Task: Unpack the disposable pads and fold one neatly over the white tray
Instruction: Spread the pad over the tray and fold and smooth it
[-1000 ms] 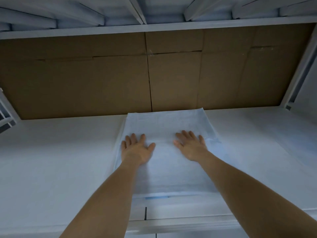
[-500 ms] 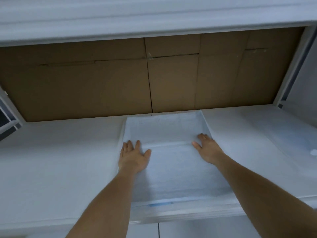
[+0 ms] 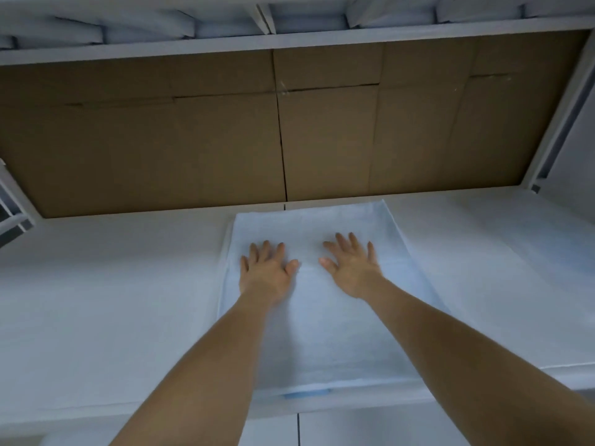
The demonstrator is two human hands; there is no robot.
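A pale blue-white disposable pad lies flat on the white shelf surface, covering whatever is under it; a blue strip shows at its near edge. My left hand presses palm-down on the pad's left half with fingers spread. On the right half my right hand lies flat too, fingers straight. No tray outline is plainly visible beneath the pad.
The white shelf stretches left and right, with more pale sheet material spread at the right. A brown cardboard back wall stands behind. An upper shelf with stacked pale packs hangs overhead. A metal upright is at right.
My right hand has slid back inward from the pad's right edge to near the middle. The left hand stays on the left half. The camera has tilted slightly.
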